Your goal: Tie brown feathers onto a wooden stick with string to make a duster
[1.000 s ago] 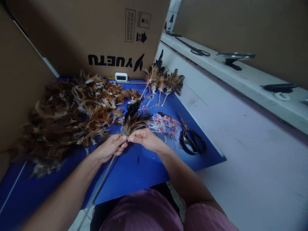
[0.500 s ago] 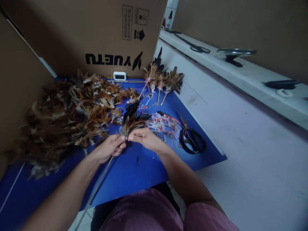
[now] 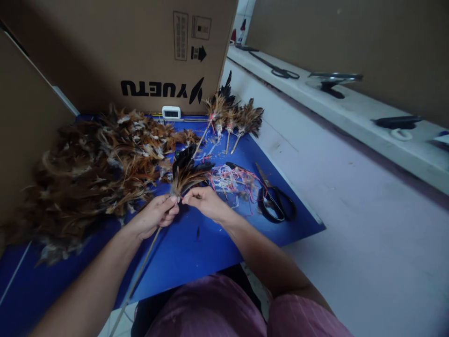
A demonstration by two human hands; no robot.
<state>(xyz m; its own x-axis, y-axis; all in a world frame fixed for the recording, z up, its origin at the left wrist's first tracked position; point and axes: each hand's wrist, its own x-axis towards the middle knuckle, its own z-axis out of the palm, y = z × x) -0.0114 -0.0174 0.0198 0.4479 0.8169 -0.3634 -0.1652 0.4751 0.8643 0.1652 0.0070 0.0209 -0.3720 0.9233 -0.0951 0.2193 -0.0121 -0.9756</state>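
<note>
Currently, feather bundle (image 3: 185,177), dark and brown plumes, sits at center of frame, fanned up and to the right. Left hand (image 3: 158,216) closed on its base, thumb against fingers; thin stick (image 3: 142,270) runs from under that hand to the bottom edge, left of center. Right hand (image 3: 206,204) just beside it, thumb and index pinched on what looks like red thread (image 3: 182,198); exact hold too small to tell.

Big pile of loose feathers (image 3: 94,173) on the left of the blue tabletop (image 3: 210,252). Tangled red and white strings (image 3: 233,180) right of center, black-handled scissors (image 3: 277,203) just beside them, blades slightly apart. Upper center: more feather bundles on sticks (image 3: 233,117), near small white digital display (image 3: 171,112) and cardboard box (image 3: 105,51). Upper right: ledge (image 3: 354,107) with another pair of scissors (image 3: 285,73).
</note>
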